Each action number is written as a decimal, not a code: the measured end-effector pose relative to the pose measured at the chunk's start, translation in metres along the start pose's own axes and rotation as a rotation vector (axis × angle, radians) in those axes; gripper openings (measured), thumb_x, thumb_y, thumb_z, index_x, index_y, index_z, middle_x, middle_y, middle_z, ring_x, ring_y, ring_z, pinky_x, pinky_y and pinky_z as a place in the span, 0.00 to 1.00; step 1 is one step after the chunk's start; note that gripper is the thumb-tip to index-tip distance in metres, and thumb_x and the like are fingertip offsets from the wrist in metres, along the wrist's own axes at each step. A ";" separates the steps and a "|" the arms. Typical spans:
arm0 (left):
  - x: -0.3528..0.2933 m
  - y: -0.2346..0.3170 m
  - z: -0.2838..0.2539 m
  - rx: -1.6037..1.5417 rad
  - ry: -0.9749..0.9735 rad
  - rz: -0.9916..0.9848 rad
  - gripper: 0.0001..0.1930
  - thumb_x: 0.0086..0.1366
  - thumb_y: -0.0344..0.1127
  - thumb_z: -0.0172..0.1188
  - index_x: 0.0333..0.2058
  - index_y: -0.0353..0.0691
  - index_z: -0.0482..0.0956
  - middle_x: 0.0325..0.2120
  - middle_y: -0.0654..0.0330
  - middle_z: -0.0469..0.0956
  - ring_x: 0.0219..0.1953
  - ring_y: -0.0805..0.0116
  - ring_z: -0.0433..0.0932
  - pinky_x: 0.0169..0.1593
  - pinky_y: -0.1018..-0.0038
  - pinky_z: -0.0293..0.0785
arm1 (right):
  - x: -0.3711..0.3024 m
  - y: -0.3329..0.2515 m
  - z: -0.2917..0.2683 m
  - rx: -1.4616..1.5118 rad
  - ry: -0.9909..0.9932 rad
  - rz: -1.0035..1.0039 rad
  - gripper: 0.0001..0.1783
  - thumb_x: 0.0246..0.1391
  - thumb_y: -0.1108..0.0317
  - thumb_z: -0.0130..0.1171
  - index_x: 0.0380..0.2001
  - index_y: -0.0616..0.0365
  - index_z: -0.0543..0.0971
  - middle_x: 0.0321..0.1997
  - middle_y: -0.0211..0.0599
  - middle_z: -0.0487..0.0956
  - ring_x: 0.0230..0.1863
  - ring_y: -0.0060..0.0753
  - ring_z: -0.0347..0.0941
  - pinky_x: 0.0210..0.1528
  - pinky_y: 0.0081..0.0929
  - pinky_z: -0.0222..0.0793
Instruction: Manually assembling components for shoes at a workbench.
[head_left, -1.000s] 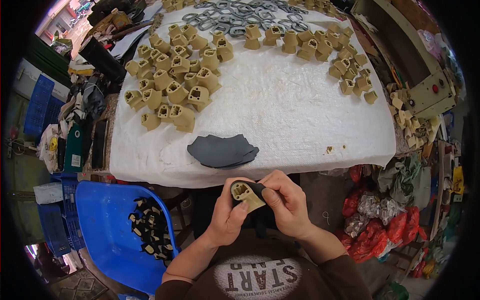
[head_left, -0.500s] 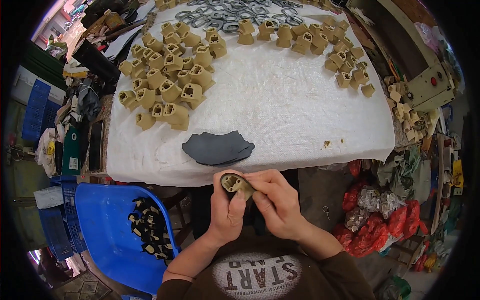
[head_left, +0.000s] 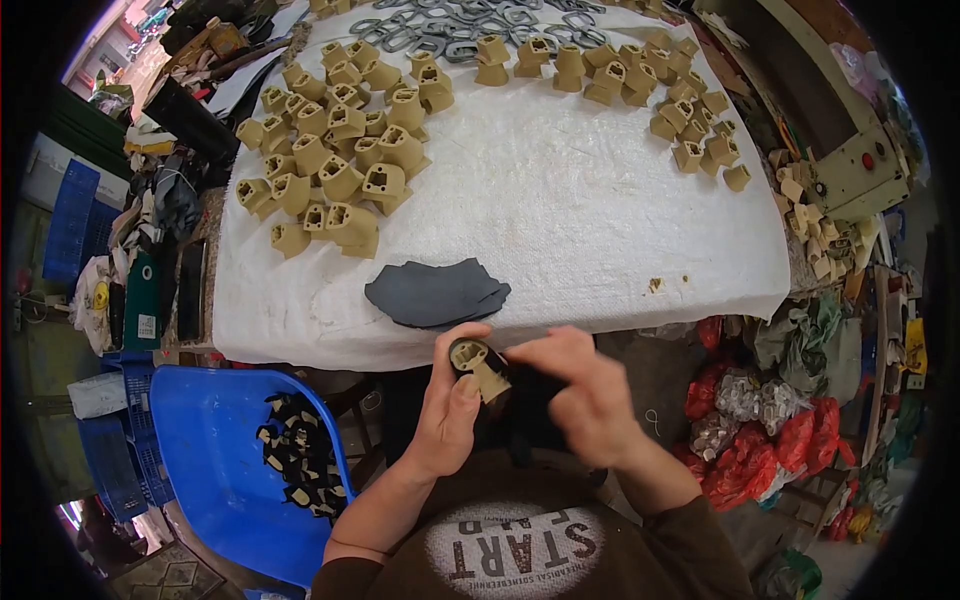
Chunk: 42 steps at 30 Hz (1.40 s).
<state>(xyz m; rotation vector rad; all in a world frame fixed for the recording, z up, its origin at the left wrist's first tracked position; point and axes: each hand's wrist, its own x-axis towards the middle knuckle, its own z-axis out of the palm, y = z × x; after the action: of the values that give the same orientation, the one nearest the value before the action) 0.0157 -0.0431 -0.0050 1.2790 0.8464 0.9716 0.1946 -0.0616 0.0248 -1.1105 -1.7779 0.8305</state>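
The person's left hand (head_left: 447, 415) grips a dark-wrapped tan block (head_left: 487, 380), at five o'clock from grey sheets (head_left: 437, 293). Toward the block's three o'clock, the right hand (head_left: 592, 400) blurs; I cannot tell its grip.

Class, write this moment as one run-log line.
left hand: holds tan block, partly wrapped in dark sheet | right hand: blurred beside block, contact unclear | table: grey sheets, other tan blocks
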 end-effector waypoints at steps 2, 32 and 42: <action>0.000 0.009 0.005 -0.136 -0.059 -0.080 0.33 0.65 0.57 0.41 0.57 0.35 0.55 0.35 0.61 0.68 0.33 0.75 0.66 0.40 0.80 0.64 | -0.002 0.009 -0.007 0.435 0.104 0.292 0.21 0.51 0.69 0.56 0.49 0.63 0.70 0.42 0.42 0.78 0.49 0.34 0.72 0.55 0.32 0.62; 0.008 0.011 0.027 -0.910 0.007 -0.750 0.23 0.70 0.54 0.29 0.45 0.43 0.67 0.30 0.62 0.71 0.27 0.72 0.68 0.31 0.74 0.65 | 0.001 0.035 0.013 0.011 0.016 -0.169 0.12 0.47 0.75 0.58 0.38 0.57 0.74 0.45 0.40 0.63 0.46 0.41 0.59 0.53 0.33 0.55; 0.003 0.004 0.025 -0.864 0.029 -0.768 0.20 0.71 0.51 0.33 0.41 0.42 0.67 0.30 0.63 0.70 0.27 0.72 0.67 0.32 0.73 0.66 | 0.003 0.021 0.016 -0.175 0.108 -0.204 0.05 0.46 0.73 0.59 0.28 0.59 0.75 0.41 0.40 0.64 0.42 0.40 0.61 0.48 0.32 0.55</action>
<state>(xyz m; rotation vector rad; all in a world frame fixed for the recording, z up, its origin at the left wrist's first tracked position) 0.0397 -0.0499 0.0017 0.1548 0.7170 0.5974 0.1864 -0.0523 0.0010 -1.0425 -1.8627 0.4915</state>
